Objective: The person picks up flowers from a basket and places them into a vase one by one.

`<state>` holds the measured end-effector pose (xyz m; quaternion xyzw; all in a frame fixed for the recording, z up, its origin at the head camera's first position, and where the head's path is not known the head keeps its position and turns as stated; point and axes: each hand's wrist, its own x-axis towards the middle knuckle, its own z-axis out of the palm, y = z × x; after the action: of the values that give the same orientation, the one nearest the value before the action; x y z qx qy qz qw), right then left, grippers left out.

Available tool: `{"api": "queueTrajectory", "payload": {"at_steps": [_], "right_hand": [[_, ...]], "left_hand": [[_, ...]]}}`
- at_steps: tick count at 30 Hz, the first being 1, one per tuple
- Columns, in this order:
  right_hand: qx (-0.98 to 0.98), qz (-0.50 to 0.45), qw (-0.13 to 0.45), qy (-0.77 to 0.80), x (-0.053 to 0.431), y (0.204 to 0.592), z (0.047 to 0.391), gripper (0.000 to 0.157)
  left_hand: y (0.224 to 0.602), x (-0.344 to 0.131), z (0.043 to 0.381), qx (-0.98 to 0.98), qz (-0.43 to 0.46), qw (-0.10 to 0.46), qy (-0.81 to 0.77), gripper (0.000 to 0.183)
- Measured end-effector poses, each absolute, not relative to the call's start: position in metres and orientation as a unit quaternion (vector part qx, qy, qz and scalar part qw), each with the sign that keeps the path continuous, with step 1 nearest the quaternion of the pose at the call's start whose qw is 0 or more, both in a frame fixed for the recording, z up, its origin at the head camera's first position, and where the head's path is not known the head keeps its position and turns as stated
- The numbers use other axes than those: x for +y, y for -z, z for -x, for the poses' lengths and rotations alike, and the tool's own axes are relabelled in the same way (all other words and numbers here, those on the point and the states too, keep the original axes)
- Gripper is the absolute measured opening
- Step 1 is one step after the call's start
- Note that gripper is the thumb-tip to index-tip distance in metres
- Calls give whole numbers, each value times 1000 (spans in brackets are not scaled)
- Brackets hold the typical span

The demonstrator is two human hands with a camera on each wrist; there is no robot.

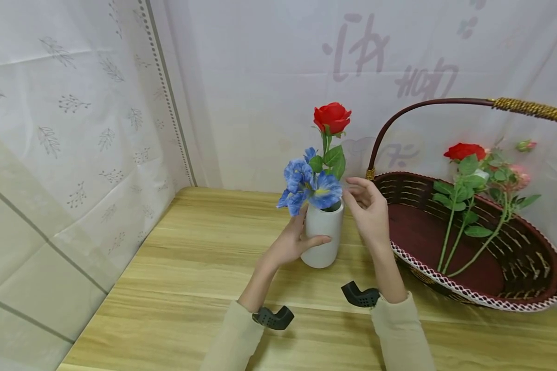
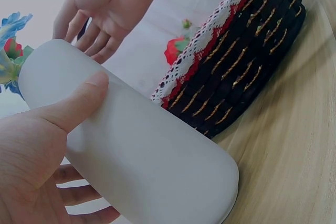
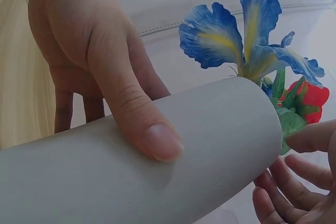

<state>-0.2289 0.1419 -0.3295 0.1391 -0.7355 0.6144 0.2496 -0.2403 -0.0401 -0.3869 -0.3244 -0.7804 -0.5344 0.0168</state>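
Note:
A white vase [image 1: 322, 247] stands on the wooden table. My left hand [image 1: 285, 246] grips it from the left, thumb across the front and fingers behind, as the left wrist view also shows. Out of the vase rise a tall red rose [image 1: 332, 117] with green leaves and a blue iris [image 3: 212, 40] with yellow streaks, its petals low over the rim. Beside the rim on the right is my right hand [image 1: 370, 214], fingers loosely bent. In the right wrist view its fingertips are right at a green leaf [image 3: 290, 124] by the vase mouth.
A dark woven basket [image 1: 520, 305] with white lace trim and a tall arched handle [image 1: 427, 103] stands on the right. Inside it lean a red rose [image 1: 464, 151] and pink flowers [image 1: 520, 178]. Patterned white curtains [image 1: 260, 77] hang behind and left of the table [image 1: 190, 247].

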Motion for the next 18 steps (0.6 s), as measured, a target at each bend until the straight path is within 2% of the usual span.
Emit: {"api": "queueTrajectory", "payload": {"at_steps": [12, 18], "right_hand": [[-733, -155, 269, -605, 153, 327, 221, 30], [-738, -149, 278, -597, 158, 328, 219, 31]], "left_hand": [[388, -39, 240, -778, 320, 15, 540, 84], [405, -38, 250, -785, 312, 21, 535, 85]]}}
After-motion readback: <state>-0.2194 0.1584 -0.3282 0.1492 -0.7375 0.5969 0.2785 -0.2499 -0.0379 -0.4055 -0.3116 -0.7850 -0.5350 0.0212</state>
